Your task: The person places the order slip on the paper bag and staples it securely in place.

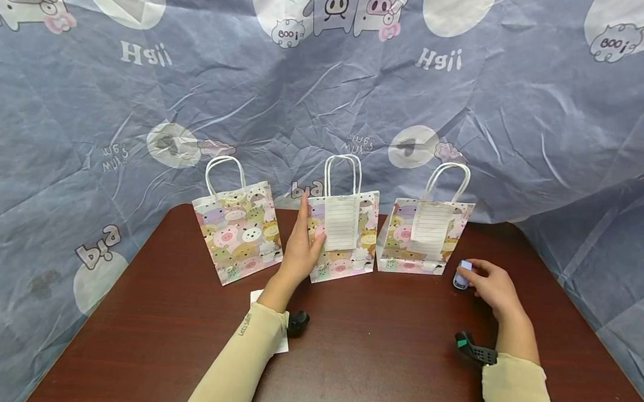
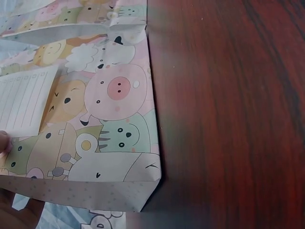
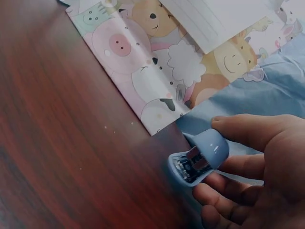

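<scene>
Near the far right corner of the dark reddish-brown, wood-grain surface (image 1: 379, 362), there's a small light-blue plastic gadget (image 1: 461, 281), looks like a mini stapler to me, pinched between the thumb and fingers of the right hand (image 1: 494, 289). Can't tell if it's touching the surface or just above it. The left hand (image 1: 300, 248) has the middle animal-print paper bag (image 1: 367, 227) by its left side, thumb on the front by the white lined paper slip (image 1: 341, 223).

My take: go easy with that left grip so the bag doesn't crease or tip, and get a firm pinch on the gadget, since something that tiny could slip. Mind the right animal-print paper bag (image 1: 399, 238) too, it's just beside. Position-wise, the gadget's at the right hand's fingertips, on the bag side, well apart from the left hand.
</scene>
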Action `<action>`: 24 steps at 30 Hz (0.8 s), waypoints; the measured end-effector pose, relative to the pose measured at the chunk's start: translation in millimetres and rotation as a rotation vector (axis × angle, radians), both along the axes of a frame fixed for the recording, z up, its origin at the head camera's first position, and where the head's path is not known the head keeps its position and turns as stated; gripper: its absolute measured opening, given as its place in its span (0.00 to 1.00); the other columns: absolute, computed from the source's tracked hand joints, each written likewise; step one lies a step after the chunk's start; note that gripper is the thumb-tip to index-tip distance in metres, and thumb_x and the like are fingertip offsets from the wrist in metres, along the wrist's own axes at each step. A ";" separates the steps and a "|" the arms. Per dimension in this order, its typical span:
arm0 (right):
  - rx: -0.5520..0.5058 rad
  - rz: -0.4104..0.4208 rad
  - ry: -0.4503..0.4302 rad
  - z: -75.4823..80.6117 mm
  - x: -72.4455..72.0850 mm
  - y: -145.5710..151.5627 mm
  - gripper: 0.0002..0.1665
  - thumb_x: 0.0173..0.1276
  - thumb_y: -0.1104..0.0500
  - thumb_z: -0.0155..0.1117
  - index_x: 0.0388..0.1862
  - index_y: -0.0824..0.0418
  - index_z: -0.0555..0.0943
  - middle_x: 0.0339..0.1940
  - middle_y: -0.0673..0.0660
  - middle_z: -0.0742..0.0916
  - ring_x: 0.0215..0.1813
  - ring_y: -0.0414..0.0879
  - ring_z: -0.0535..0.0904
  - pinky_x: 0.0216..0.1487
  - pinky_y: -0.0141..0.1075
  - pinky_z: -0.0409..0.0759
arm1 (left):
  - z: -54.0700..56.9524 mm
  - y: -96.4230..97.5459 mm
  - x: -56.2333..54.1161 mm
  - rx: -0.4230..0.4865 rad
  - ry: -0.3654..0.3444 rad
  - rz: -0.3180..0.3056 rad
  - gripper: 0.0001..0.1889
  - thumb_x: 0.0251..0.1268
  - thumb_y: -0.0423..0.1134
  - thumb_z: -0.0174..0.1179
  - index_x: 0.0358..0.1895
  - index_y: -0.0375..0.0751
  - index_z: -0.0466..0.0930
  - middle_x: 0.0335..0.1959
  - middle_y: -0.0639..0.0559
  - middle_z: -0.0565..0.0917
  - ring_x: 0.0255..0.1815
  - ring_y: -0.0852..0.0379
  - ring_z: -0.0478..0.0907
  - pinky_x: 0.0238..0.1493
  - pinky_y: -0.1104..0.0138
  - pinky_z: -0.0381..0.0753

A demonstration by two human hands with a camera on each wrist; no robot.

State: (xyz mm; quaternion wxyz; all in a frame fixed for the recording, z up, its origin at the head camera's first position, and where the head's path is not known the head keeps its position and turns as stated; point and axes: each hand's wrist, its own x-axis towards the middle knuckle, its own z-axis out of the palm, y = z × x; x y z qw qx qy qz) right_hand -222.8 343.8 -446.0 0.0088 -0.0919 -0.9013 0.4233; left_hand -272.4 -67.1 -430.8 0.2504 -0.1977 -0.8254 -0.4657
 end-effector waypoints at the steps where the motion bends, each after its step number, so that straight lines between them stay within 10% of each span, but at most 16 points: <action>1: 0.003 0.002 -0.002 -0.9 0.1 0.4 0.40 0.74 0.41 0.57 0.71 0.69 0.68 0.50 0.63 0.80 0.37 0.43 0.77 0.34 0.34 0.79 | -0.2 0.0 0.0 -0.002 -0.004 -0.002 0.49 0.68 0.29 0.60 0.82 0.48 0.34 0.83 0.44 0.51 0.80 0.47 0.57 0.76 0.51 0.63; 9: -0.007 -0.005 -0.016 -5.0 -0.3 1.7 0.39 0.75 0.41 0.55 0.70 0.69 0.69 0.37 0.55 0.82 0.36 0.42 0.75 0.32 0.34 0.76 | -2.8 -0.3 -0.7 -0.030 -0.015 -0.016 0.50 0.69 0.30 0.59 0.82 0.47 0.31 0.84 0.49 0.45 0.81 0.49 0.55 0.77 0.52 0.62; 24: 0.031 -0.045 -0.036 -6.4 -1.4 -0.6 0.39 0.77 0.39 0.49 0.70 0.69 0.70 0.53 0.69 0.80 0.47 0.53 0.76 0.39 0.35 0.70 | -6.7 -0.5 -0.4 -0.016 -0.086 -0.035 0.51 0.68 0.30 0.61 0.82 0.51 0.33 0.83 0.43 0.50 0.81 0.46 0.54 0.79 0.51 0.56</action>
